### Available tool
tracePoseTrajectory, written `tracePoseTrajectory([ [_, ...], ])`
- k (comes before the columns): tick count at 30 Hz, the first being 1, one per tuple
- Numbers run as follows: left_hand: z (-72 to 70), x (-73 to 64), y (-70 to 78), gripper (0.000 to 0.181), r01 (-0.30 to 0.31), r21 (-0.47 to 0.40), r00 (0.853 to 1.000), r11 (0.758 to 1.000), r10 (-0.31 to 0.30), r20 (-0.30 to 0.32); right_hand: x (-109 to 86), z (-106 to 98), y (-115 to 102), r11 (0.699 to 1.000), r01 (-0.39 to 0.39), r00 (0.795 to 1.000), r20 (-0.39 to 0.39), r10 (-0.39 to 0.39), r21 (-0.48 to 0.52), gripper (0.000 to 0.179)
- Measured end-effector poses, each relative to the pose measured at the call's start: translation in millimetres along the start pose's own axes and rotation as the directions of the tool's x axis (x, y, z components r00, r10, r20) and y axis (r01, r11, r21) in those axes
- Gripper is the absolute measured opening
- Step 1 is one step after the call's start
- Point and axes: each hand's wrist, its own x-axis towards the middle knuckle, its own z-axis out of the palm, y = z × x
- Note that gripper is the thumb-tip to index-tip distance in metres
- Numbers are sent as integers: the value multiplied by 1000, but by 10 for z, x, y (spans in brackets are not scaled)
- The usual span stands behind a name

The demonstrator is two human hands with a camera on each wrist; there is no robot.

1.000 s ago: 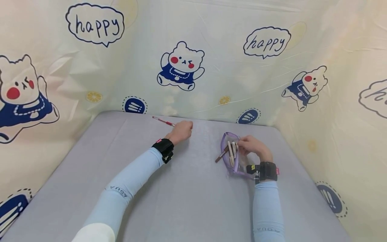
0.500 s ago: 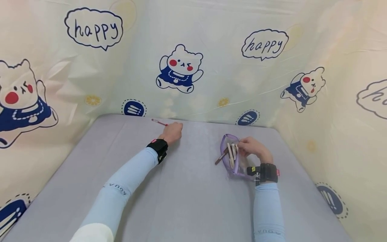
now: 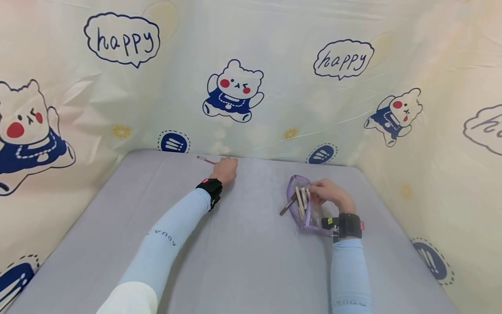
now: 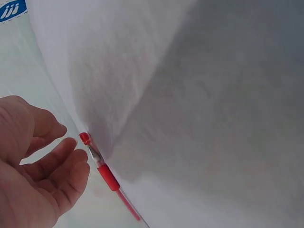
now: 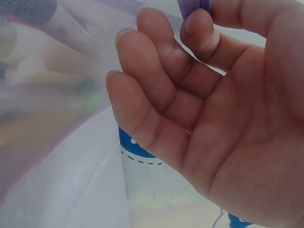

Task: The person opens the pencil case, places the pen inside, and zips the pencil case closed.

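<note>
A red gel pen [image 4: 108, 176] lies by the far edge of the table, its barrel also showing in the head view. Beside its capped end is my left hand [image 3: 225, 170], fingers loosely bent and the thumb apart from them. Nothing sits between those fingertips [image 4: 80, 156] in the left wrist view. My right hand [image 3: 331, 192] pinches the purple edge of a see-through mesh pencil case [image 3: 307, 221] between thumb and index finger. Several pens [image 3: 300, 203] sit in the case's mouth, and a brown pen [image 3: 288, 205] sticks out toward the left.
A grey cloth covers the table [image 3: 251, 253]. Behind and at both sides hangs a printed curtain [image 3: 290, 87] with cartoon bears, close against the table's far edge. A black camera strap [image 3: 349, 225] circles the right wrist.
My left hand has shifted left along the pen, covering more of it. The right hand and the pencil case stay in place; the head view has tilted slightly.
</note>
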Motion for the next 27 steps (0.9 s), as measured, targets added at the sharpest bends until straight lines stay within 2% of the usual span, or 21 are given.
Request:
tracePoseTrajectory([
  [5,18,0,5,29,-3,101,1000,995,3,4,-4,16,-1,1000,-1,1000,10,1,-8,24],
  [9,9,-24,9,28,-1,150,1000,989,-1,18,4,23,14,1000,-2,1000,10,2,-14,25],
  [13,83,-45,-8,27,8,201,1000,980,-8,3,5,22,28,1000,-4,1000,8,4,-10,25],
  [19,207,-11,21,27,-1,250,999,968,10,-33,2,25,30,1000,-10,1000,6,10,6,25],
  [23,203,32,51,27,4,279,999,960,10,-48,13,19,19,1000,-1,1000,-2,1,-7,26],
  [27,179,62,61,28,12,293,999,956,-3,-32,20,10,16,1000,-9,1000,-7,9,-5,26],
])
